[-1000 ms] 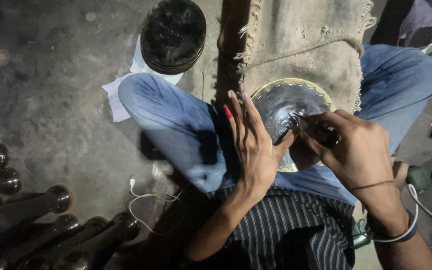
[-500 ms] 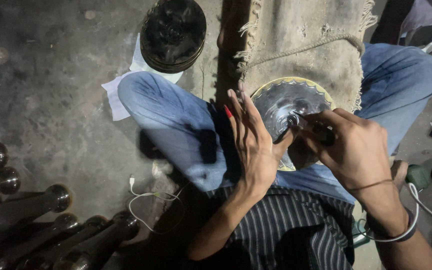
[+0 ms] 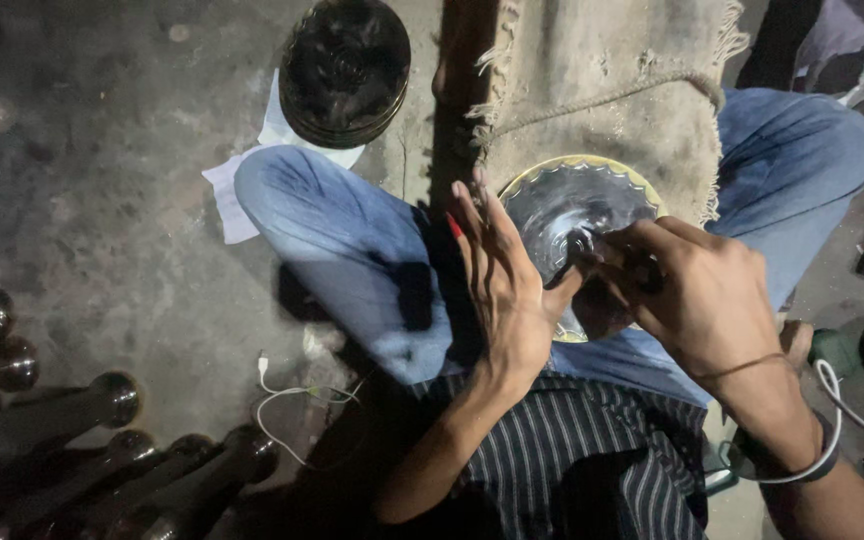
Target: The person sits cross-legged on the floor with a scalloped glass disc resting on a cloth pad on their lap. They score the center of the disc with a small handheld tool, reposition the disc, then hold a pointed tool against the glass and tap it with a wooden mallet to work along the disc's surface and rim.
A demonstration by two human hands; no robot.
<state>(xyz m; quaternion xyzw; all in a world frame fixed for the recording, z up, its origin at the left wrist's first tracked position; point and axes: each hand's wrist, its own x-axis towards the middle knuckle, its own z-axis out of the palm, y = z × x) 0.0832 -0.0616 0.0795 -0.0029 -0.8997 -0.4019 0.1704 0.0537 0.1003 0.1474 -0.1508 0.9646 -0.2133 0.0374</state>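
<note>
A round dark metal dish (image 3: 345, 68) lies on the grey floor, partly over a white paper (image 3: 242, 185). A row of dark metal rods with ball ends (image 3: 102, 440) lies at the lower left. A white cable (image 3: 292, 400) curls near them. A fringed woven mat (image 3: 602, 90) covers the floor at the top.

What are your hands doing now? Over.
Left hand flat, fingers open, steadying the shiny metal dish. Right hand gripping a small dark tool on the dish. Nothing in the way.
</note>
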